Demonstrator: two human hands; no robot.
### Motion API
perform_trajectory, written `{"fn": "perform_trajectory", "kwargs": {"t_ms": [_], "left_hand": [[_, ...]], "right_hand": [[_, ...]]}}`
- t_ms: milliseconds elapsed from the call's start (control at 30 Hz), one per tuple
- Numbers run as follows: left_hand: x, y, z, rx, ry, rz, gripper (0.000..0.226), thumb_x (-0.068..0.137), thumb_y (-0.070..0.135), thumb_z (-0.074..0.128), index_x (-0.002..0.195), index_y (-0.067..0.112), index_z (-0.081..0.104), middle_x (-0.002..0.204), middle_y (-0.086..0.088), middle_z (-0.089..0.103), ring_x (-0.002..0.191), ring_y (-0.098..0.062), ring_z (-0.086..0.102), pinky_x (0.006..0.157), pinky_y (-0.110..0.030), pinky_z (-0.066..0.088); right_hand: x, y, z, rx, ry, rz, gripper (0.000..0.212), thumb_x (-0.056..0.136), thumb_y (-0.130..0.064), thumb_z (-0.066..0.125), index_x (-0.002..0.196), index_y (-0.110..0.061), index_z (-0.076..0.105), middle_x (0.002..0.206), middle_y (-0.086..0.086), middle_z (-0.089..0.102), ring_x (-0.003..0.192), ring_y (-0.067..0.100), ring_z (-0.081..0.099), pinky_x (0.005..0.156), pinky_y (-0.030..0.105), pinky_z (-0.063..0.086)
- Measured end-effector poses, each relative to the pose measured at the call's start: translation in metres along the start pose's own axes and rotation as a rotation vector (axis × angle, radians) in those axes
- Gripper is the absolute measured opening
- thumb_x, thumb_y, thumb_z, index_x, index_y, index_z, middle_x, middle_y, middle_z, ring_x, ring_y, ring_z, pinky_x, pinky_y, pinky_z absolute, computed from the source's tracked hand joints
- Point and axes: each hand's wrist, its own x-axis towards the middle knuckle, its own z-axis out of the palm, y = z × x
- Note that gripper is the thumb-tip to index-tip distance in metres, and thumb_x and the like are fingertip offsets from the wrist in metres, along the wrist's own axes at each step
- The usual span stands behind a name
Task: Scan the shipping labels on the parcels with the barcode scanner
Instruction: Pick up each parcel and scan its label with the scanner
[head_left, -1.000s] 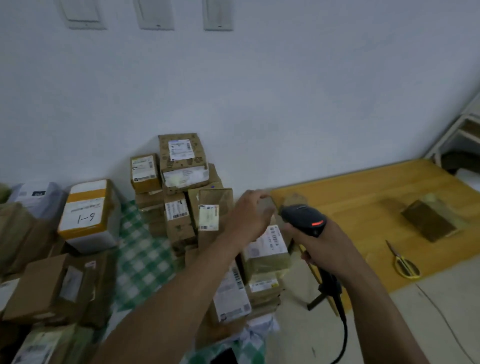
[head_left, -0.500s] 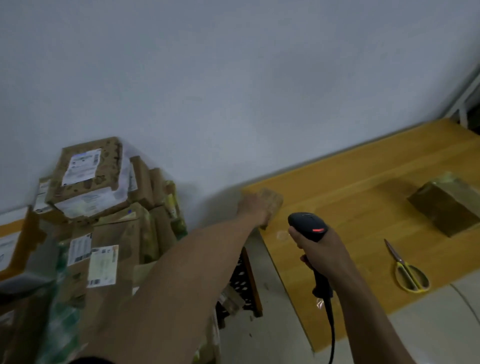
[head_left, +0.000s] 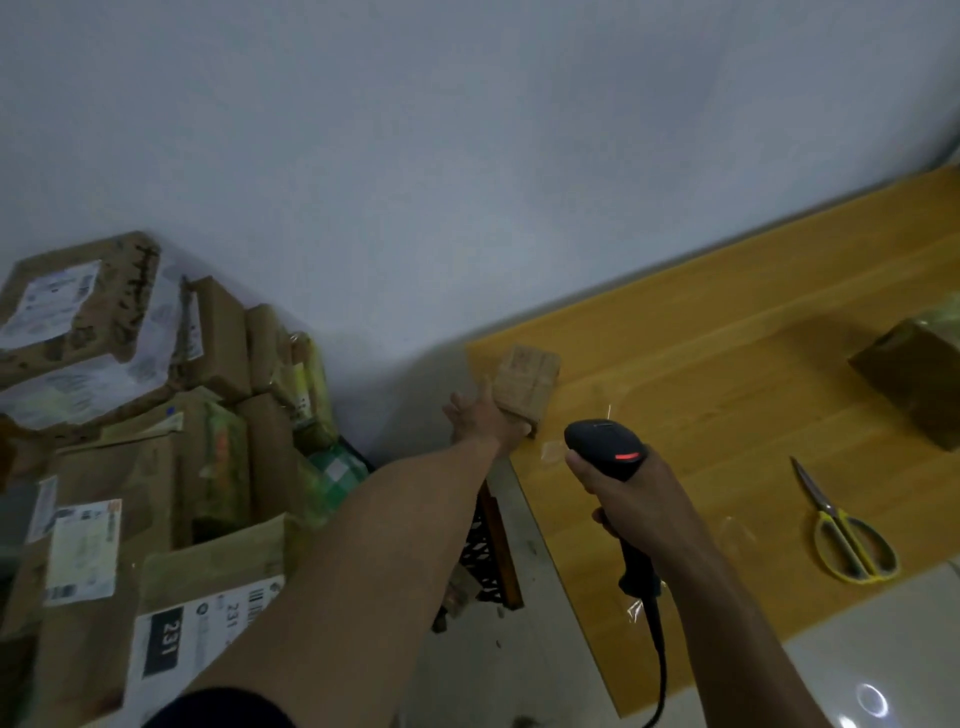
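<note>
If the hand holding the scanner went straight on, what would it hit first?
Probably the small parcel that the left hand holds at the table corner, though depth is unclear.

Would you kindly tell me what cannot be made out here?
Head view:
Small parcel: markings blurred.
Left hand: fingers hidden behind it, grip unclear.
Scanner: trigger covered by right hand.
Dark parcel: cut by right edge.
Pile: labels blurred.

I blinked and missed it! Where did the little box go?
The left hand carried the small parcel from the pile rightward onto the corner of the wooden board by the wall, and still touches it. The right hand keeps gripping the barcode scanner. The scissors and dark parcel on the board stayed put.
</note>
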Motion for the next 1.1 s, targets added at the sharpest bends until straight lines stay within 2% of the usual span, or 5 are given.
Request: {"fn": "perform_trajectory", "kwargs": {"t_ms": [100,333,700,833,1100], "left_hand": [[0.007,0.001,0.008,-0.093,-0.038,0.016,0.120,0.079,0.062,0.080,0.165,0.038,0.000,0.170,-0.016,-0.012,0.157,-0.039,-0.007,0.124,-0.055,0.015],[0.015,0.010,0.028,-0.134,0.145,0.024,0.101,0.082,0.060,0.069,0.162,0.033,0.015,0.144,-0.012,0.035,0.131,-0.036,0.045,0.103,-0.047,0.047],[-0.097,0.051,-0.135,-0.238,0.119,0.227,0.080,0.062,0.039,0.095,0.119,0.011,0.047,0.113,-0.001,0.053,0.088,-0.011,0.056,0.074,-0.029,0.057],[-0.160,0.040,-0.200,-0.158,0.076,0.348,0.099,0.064,0.035,0.096,0.142,0.010,0.039,0.132,-0.006,0.046,0.117,-0.022,0.054,0.087,-0.034,0.057],[-0.307,-0.084,-0.322,-0.314,0.133,0.565,0.088,0.067,0.016,0.090,0.137,0.031,0.040,0.131,0.000,0.040,0.110,-0.015,0.053,0.075,-0.031,0.062]], "right_hand": [[0.000,0.002,0.001,0.013,0.002,-0.019,0.041,0.086,-0.052,0.079,0.117,-0.028,0.067,0.093,0.005,0.072,0.063,0.013,0.071,0.058,0.029,0.056],[0.013,0.016,0.004,0.023,0.021,-0.008,0.043,0.085,-0.050,0.080,0.118,-0.025,0.067,0.094,0.004,0.071,0.070,0.015,0.071,0.056,0.022,0.053],[-0.069,-0.073,0.015,0.140,0.018,-0.124,0.038,0.090,-0.043,0.078,0.120,-0.026,0.065,0.098,0.008,0.072,0.064,0.017,0.070,0.057,0.030,0.054],[-0.122,-0.110,0.025,0.175,0.037,-0.242,0.034,0.091,-0.040,0.078,0.120,-0.031,0.064,0.095,-0.001,0.073,0.065,0.017,0.074,0.062,0.038,0.054],[-0.249,-0.174,0.089,0.248,0.072,-0.422,0.052,0.083,-0.050,0.081,0.129,-0.037,0.061,0.110,-0.012,0.070,0.096,0.012,0.069,0.076,0.042,0.065]]}}
